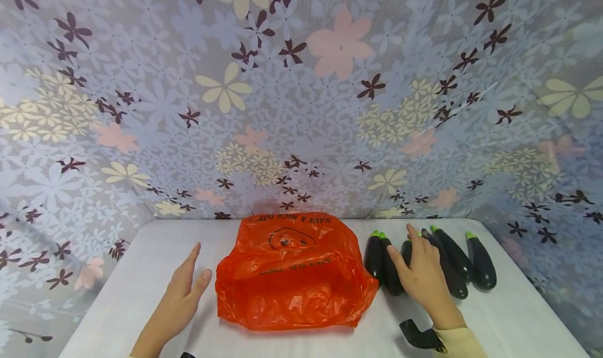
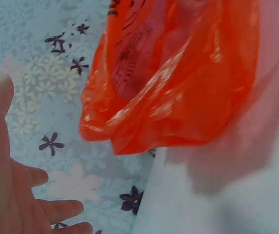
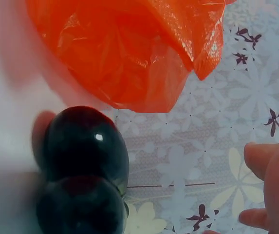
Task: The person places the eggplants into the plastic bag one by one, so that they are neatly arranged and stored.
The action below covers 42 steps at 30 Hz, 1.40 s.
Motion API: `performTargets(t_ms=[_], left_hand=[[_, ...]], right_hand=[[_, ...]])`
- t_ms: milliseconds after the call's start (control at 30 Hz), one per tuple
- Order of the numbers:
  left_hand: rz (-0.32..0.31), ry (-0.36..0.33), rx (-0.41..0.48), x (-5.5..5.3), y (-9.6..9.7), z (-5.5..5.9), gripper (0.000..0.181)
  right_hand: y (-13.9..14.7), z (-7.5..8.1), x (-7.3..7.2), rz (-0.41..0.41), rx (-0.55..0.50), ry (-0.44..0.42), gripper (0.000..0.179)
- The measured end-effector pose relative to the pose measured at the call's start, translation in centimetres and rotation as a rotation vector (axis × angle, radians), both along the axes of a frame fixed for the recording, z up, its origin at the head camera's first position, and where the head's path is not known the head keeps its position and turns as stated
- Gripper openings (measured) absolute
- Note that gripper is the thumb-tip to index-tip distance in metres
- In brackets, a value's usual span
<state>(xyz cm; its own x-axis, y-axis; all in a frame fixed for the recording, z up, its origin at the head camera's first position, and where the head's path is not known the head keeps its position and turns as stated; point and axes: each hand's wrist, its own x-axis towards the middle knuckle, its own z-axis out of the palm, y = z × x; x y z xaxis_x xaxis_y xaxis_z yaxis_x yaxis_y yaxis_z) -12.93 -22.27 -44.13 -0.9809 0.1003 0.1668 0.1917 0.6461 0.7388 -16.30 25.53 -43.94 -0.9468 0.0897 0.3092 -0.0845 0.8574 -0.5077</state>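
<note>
A red-orange plastic bag point(image 1: 301, 295) with black printing lies in the middle of the white table, its mouth spread. Left of it my left hand point(image 1: 176, 295) is held with fingers extended and thumb apart, holding nothing. The left wrist view shows that hand point(image 2: 20, 195) apart from the bag point(image 2: 178, 107). On the right, my right hand point(image 1: 424, 274) hovers over a row of dark eggplants point(image 1: 390, 269), fingers loosely extended, partly hiding some of them. In the right wrist view two rounded eggplant ends point(image 3: 85, 141) appear beside the bag, away from the fingers.
Another eggplant point(image 1: 481, 264) lies at the right end of the row. A flower-patterned cloth point(image 1: 301, 112) rises behind the white table point(image 1: 155, 243) and along both sides. Black wrist gear point(image 1: 419, 337) sits by the right sleeve.
</note>
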Motion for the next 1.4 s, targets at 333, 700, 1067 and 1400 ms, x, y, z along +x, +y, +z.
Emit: performTargets(t_ms=[333, 700, 1067, 1400], left_hand=[[0.053, -0.104, 0.071, 0.8, 1.2, -1.2, 0.073], [0.086, -0.066, 0.162, 1.3, 2.4, -2.5, 0.065], [0.119, -0.131, 0.329, 1.2, 3.0, -3.5, 0.059], [0.118, -0.168, 0.411, 0.8, 3.5, -4.5, 0.065]], right_hand=[[-1.3, 0.2, -0.3, -0.029, -0.016, -0.119, 0.074], [-2.3, 0.0, -0.8, -0.064, -0.029, -0.126, 0.059], [-2.3, -0.4, -1.3, -0.057, -0.038, -0.166, 0.052], [-2.5, -1.0, -1.6, -0.052, 0.043, -0.155, 0.052]])
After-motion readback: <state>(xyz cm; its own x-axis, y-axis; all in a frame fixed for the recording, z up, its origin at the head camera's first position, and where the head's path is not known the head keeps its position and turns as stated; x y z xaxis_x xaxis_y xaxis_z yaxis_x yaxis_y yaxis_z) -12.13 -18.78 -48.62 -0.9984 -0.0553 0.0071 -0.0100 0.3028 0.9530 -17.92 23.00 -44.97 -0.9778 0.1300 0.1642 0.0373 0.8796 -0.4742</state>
